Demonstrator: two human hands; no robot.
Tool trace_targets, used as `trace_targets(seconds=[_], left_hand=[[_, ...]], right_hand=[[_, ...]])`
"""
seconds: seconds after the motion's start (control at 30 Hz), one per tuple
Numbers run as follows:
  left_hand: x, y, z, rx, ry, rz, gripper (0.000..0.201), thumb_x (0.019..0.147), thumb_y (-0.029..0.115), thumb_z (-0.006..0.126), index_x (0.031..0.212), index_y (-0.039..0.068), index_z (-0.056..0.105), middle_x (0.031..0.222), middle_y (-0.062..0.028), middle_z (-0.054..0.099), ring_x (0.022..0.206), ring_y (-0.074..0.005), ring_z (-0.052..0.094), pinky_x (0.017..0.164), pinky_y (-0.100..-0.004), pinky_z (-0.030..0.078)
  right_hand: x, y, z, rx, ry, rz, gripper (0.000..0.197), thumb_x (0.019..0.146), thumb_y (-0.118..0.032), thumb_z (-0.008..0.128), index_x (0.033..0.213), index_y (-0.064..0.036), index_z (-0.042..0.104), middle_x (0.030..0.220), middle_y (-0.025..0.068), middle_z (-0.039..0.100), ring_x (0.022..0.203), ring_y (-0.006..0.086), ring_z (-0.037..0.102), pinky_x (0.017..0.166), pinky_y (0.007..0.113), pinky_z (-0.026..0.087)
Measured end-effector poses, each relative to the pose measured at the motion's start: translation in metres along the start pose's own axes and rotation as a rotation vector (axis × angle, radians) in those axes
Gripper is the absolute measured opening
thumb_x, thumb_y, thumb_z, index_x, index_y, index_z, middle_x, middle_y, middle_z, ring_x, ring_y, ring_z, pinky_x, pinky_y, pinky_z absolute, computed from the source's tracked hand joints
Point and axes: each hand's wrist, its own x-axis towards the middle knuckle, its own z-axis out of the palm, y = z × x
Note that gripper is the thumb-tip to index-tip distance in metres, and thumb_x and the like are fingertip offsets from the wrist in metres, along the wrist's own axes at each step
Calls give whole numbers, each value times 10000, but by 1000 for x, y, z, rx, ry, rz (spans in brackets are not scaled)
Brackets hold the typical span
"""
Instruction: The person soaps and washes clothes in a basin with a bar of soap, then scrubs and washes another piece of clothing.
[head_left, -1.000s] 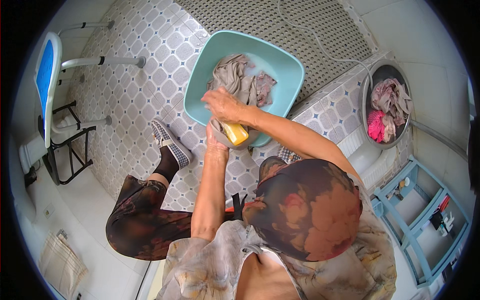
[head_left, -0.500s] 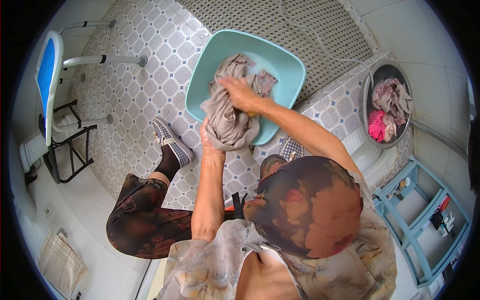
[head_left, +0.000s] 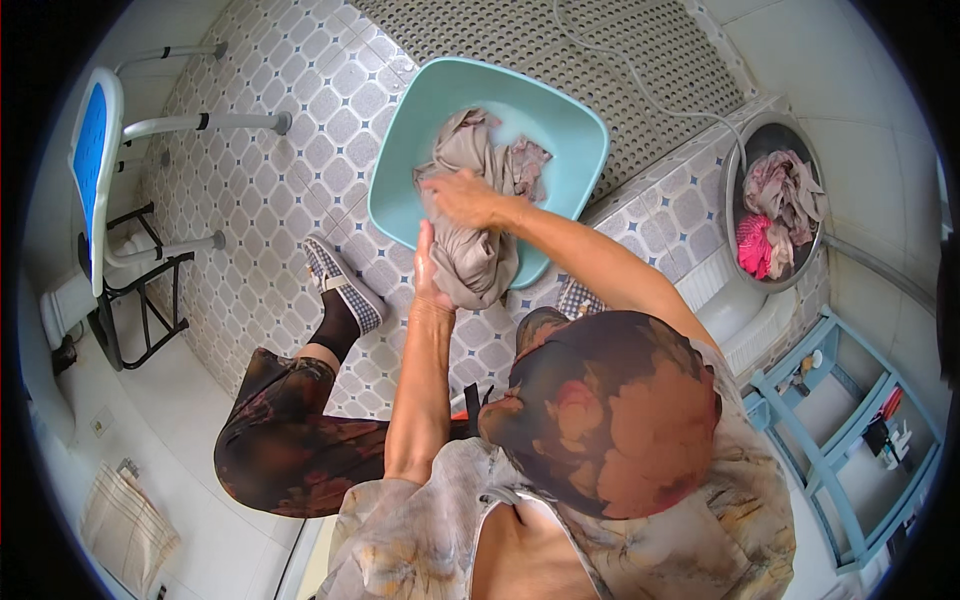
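Note:
A wet taupe garment (head_left: 475, 262) lies bunched over the near rim of a turquoise plastic basin (head_left: 400, 190). Part of it spreads into shallow cloudy water (head_left: 520, 122) inside. My left hand (head_left: 430, 272) holds the near end of the cloth from its left side, thumb up along the fabric. Across the middle of the cloth lies my right hand (head_left: 465, 203), its fingers curled and pressed into the folds. A lacy or patterned piece of the cloth (head_left: 528, 165) shows to the right. The fingertips of both hands are partly hidden by fabric.
To the right, a dark round basin (head_left: 770, 270) holds more taupe and pink clothes (head_left: 785, 190). A grey hose (head_left: 650, 90) runs over the perforated mat (head_left: 480, 30). A light-blue shelf rack (head_left: 850, 440) stands at lower right, a blue-and-white shower chair (head_left: 95, 170) at left.
My right hand has moved slightly down and left on the cloth, its fingers now more curled. The left hand's thumb has come up, and the bundle's near end looks narrower.

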Motion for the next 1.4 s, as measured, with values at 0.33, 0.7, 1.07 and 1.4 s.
trace_targets(seconds=[0.33, 0.7, 1.07, 1.4], left_hand=[[-8, 22, 58, 952, 283, 134, 459, 962, 310, 544, 1314, 18, 508, 1205, -141, 633, 1008, -251, 646, 900, -344, 499], [24, 35, 47, 1188, 385, 358, 364, 905, 252, 610, 1161, -5, 644, 1073, -118, 653, 963, -198, 627, 823, -321, 493], [61, 56, 61, 532, 139, -102, 390, 975, 210, 479, 1257, -57, 516, 1191, -242, 590, 1067, -352, 614, 832, -443, 560], [67, 38, 63, -225, -423, -408, 646, 1008, 398, 373, 1460, -47, 251, 1466, -227, 362, 1262, -388, 452, 878, -391, 477]], right_hand=[[-23, 21, -52, 396, 638, 279, 288, 921, -261, 559, 1027, -2, 624, 925, 137, 668, 777, 266, 637, 679, 346, 510], [-61, -25, -56, 519, 238, 130, 318, 801, -252, 560, 1026, -35, 614, 954, 255, 650, 911, 445, 613, 774, 474, 480], [-82, -101, -61, 269, 147, -219, 344, 749, -204, 569, 1020, 2, 620, 827, 306, 641, 803, 471, 636, 751, 520, 518], [-102, -102, -36, 60, 301, -402, 517, 819, -363, 659, 1205, -40, 544, 808, 209, 646, 749, 424, 641, 712, 475, 525]])
